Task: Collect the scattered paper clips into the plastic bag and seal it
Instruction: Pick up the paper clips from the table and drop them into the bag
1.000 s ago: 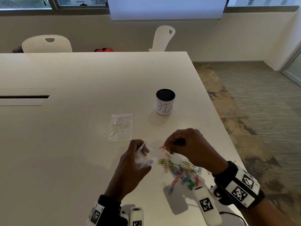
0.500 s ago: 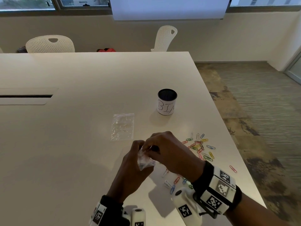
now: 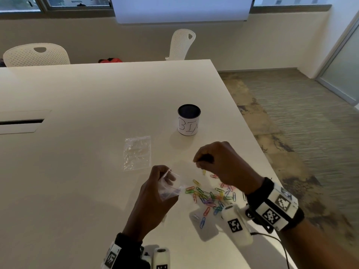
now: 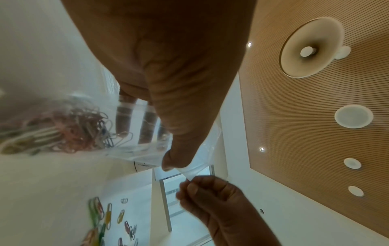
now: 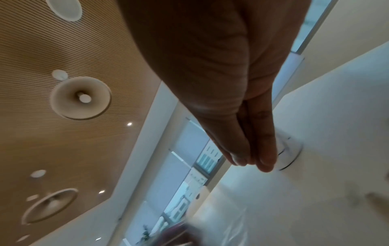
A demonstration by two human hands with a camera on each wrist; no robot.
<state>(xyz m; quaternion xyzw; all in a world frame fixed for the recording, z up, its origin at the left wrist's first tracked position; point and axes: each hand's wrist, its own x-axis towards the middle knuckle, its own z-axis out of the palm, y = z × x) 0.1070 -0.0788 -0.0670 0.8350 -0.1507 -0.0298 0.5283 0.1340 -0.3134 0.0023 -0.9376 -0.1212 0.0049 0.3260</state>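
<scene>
- Two hands have come apart since half a second ago: then the right hand [image 3: 223, 164] was at the mouth of the bag [image 3: 171, 186], now it is lifted to the right, above the far edge of the clips [image 3: 210, 197].
- Left hand [image 3: 155, 193] holds the bag just above the table [image 3: 77, 113], thumb pinching the top edge, fingers behind the film; the left wrist view shows a bunch of clips inside it.
- Right hand's fingers are curled with thumb and fingertips pressed together; whether a clip sits between them I cannot tell.
- Loose clips, many colours, lie on the table between the hands and toward the near right edge; more of them show now than half a second ago.
- White table, carpet to the right, beige wall, windows and a white screen beyond.
- Second bag [image 3: 137, 152] lies flat beyond the left hand; a cup [image 3: 188, 122] lettered "BIN" stands farther back; two white chairs [image 3: 37, 55] at the far side.
</scene>
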